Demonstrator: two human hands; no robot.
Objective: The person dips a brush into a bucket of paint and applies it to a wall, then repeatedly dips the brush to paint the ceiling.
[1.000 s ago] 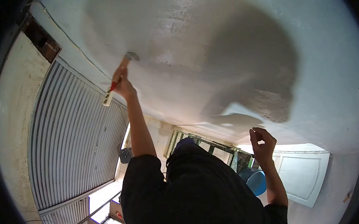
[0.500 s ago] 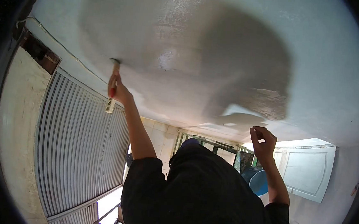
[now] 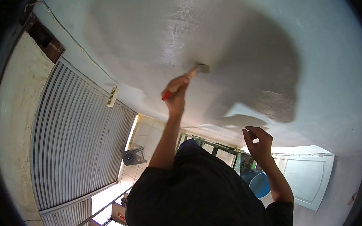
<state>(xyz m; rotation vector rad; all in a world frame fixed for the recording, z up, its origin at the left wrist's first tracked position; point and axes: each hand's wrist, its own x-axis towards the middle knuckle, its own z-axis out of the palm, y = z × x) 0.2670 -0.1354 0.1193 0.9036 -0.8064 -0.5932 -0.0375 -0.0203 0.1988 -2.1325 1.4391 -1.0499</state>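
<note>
My left hand [image 3: 176, 94] is closed around a putty knife [image 3: 202, 68] with a wooden handle and a red handle end. Its greyish flat end meets the pale wall [image 3: 143, 44] in front of me, left of the dark shadow cast there. Lower and to the right, my right hand [image 3: 260, 144] is raised in mid-air, with thumb and forefinger curled together and a gap behind the tips. No object shows between those fingers. A rough, flaking patch [image 3: 274, 104] of the wall is above this hand.
Left is a corrugated metal shutter [image 3: 80, 140], with a power strip [image 3: 112, 97] hanging near its top on a cable [image 3: 65, 33]. A grey stool [image 3: 133, 156] stands on the tiled floor. A blue bucket [image 3: 260, 185] and a white door panel [image 3: 307, 178] are below right.
My left hand has swept right along the wall with the putty knife, from near the power strip toward the middle. My right hand has barely shifted. More of the stool now shows.
</note>
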